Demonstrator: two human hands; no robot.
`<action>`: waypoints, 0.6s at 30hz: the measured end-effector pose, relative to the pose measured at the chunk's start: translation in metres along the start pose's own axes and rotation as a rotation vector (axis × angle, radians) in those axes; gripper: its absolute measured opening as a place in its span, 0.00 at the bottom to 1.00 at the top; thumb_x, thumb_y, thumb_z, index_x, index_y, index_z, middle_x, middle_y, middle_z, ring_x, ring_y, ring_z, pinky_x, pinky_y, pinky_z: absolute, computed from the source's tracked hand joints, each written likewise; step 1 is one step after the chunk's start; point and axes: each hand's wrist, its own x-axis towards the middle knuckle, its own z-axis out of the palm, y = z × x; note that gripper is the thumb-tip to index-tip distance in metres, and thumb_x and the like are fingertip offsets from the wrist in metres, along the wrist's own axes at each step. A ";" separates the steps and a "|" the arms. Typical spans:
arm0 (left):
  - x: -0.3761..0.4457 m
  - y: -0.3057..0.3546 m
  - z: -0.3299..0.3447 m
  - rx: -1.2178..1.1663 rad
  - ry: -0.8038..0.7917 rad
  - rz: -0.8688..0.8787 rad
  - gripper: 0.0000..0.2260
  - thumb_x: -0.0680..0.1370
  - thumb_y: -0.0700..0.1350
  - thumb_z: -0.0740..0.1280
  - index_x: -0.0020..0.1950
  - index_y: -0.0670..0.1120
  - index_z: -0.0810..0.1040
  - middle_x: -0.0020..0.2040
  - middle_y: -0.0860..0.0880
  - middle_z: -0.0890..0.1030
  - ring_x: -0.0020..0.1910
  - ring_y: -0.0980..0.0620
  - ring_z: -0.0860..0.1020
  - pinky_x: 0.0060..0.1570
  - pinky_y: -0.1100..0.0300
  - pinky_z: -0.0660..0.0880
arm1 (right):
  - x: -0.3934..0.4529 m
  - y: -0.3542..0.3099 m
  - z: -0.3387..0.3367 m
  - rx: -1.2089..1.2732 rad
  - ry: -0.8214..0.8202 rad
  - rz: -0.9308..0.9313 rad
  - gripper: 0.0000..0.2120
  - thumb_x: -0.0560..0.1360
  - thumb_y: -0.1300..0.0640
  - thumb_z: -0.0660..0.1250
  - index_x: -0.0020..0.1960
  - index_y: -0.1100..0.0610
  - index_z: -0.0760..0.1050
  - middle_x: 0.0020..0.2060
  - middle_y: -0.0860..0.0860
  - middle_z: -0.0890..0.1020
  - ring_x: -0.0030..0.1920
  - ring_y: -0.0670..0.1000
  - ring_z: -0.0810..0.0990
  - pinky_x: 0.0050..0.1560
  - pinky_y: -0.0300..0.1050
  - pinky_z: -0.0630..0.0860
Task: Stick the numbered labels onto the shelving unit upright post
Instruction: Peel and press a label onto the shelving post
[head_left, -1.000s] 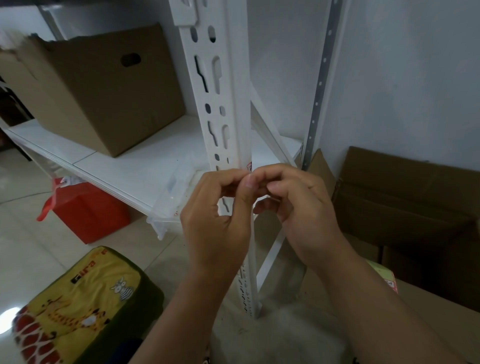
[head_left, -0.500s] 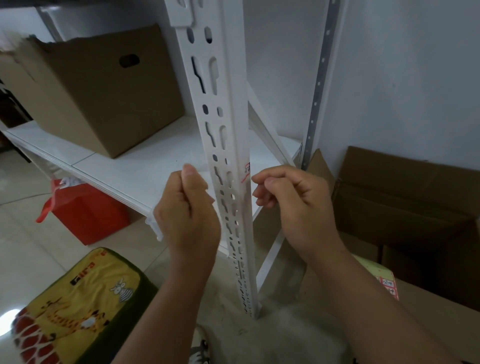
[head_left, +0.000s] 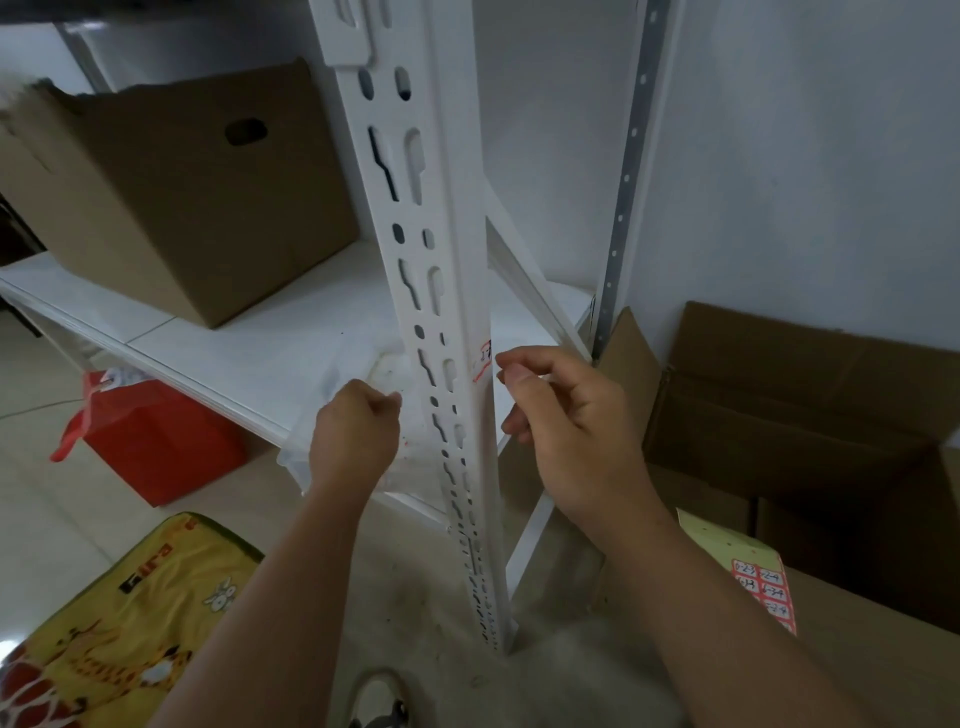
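The white slotted upright post (head_left: 457, 291) runs down the middle of the view. A small red-bordered numbered label (head_left: 484, 360) sticks on the post's right edge. My right hand (head_left: 571, 421) hovers just right of that label, fingers curled, thumb and forefinger tips close together with nothing visible between them. My left hand (head_left: 358, 436) is a closed fist left of the post, over a clear plastic bag (head_left: 311, 462); I see nothing in it. A yellow sheet of pink numbered labels (head_left: 763, 592) lies at the lower right on a cardboard box.
A white shelf (head_left: 218, 332) carries a brown cardboard box (head_left: 171, 197). A red box (head_left: 156, 441) sits on the floor below, and a yellow patterned cushion (head_left: 114, 623) lies at bottom left. Open cardboard boxes (head_left: 810, 415) stand at the right against the wall.
My hands, joined in front of the post a second ago, have separated. The left fist moved left and down. The label now shows on the post's edge beside my right fingertips.
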 end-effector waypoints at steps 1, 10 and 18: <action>0.000 0.001 0.000 0.024 -0.017 -0.033 0.15 0.80 0.44 0.59 0.33 0.44 0.67 0.29 0.48 0.72 0.30 0.52 0.70 0.35 0.58 0.67 | 0.001 0.000 0.001 -0.009 -0.005 -0.015 0.07 0.79 0.54 0.62 0.51 0.47 0.79 0.39 0.41 0.81 0.38 0.43 0.80 0.38 0.34 0.76; -0.001 0.005 0.009 0.147 -0.121 -0.056 0.17 0.78 0.42 0.63 0.66 0.45 0.66 0.64 0.43 0.69 0.63 0.40 0.68 0.63 0.43 0.65 | 0.005 -0.007 0.008 0.031 -0.020 -0.043 0.07 0.79 0.53 0.62 0.49 0.45 0.79 0.43 0.42 0.83 0.33 0.47 0.81 0.39 0.45 0.80; -0.022 0.046 -0.014 -0.234 0.046 0.080 0.20 0.82 0.42 0.55 0.29 0.45 0.66 0.28 0.48 0.70 0.29 0.51 0.69 0.37 0.55 0.71 | 0.007 -0.007 0.011 0.038 -0.021 -0.067 0.07 0.78 0.52 0.63 0.48 0.47 0.79 0.40 0.44 0.84 0.34 0.47 0.82 0.35 0.35 0.77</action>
